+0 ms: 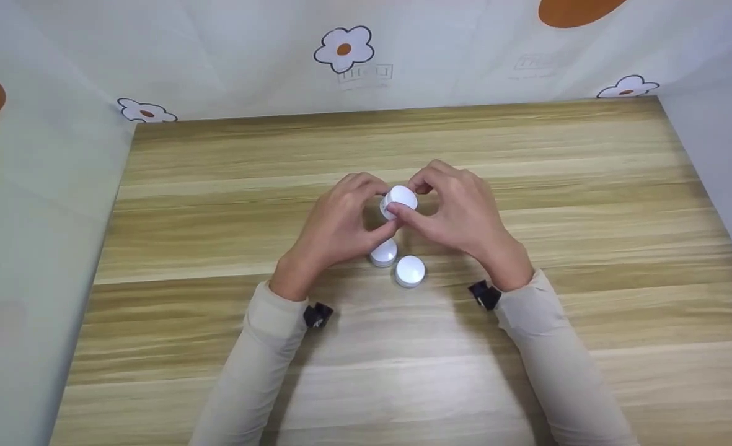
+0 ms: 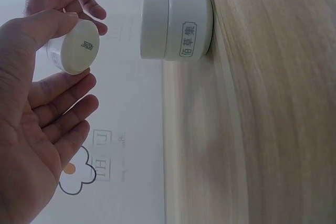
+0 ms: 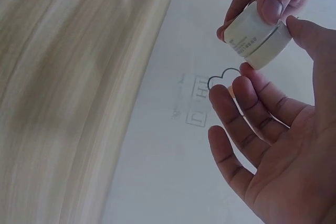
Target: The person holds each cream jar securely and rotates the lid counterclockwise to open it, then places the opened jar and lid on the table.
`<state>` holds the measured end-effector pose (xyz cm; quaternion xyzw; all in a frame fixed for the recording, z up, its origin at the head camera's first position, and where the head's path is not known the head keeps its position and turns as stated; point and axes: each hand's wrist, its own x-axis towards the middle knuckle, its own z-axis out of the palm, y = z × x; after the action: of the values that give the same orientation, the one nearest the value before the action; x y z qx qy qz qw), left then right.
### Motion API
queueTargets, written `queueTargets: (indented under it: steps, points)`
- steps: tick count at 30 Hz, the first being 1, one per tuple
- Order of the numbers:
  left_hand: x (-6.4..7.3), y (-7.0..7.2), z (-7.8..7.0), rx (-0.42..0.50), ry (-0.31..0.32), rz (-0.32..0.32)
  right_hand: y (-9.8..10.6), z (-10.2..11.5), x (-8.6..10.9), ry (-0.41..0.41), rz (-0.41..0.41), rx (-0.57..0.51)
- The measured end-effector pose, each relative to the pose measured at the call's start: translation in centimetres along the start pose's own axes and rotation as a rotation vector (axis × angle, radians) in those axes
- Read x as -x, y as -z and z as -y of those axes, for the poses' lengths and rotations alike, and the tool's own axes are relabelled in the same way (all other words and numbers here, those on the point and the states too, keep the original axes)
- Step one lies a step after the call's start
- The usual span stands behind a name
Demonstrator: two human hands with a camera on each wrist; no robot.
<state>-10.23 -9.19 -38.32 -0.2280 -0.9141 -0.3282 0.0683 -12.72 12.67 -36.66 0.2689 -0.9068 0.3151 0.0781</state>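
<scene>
Above the table, both hands hold a small white cosmetic jar, tilted in the air. My left hand grips the jar's body between thumb and fingers. The right hand pinches the jar's lid with its thumb and index fingertip; its other fingers are loosely bent. In the left wrist view the jar's base shows a small printed code. Below the hands, two more lidded white jars stand upright on the table, one nearer the left hand and another jar to its right.
The wood-grain table is bounded at the back by a white curtain with flower prints. A pale panel rises along the left side. Black wrist cameras sit by both cuffs, the left camera and the right camera.
</scene>
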Motion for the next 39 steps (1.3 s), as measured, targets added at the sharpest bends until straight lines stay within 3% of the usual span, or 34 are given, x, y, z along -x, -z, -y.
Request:
queueTargets:
  steps: [11,23,39]
  points:
    - [0.00,0.03,0.00,0.004,0.007,0.013,0.04,0.04,0.03,0.058,0.035,-0.036]
    - [-0.04,-0.11,0.10,-0.024,0.009,0.011,0.11,0.08,0.15,-0.058,0.009,0.046]
    - [0.05,-0.15,0.26,-0.019,0.026,0.017,-0.03,0.34,0.01,-0.054,0.051,-0.003]
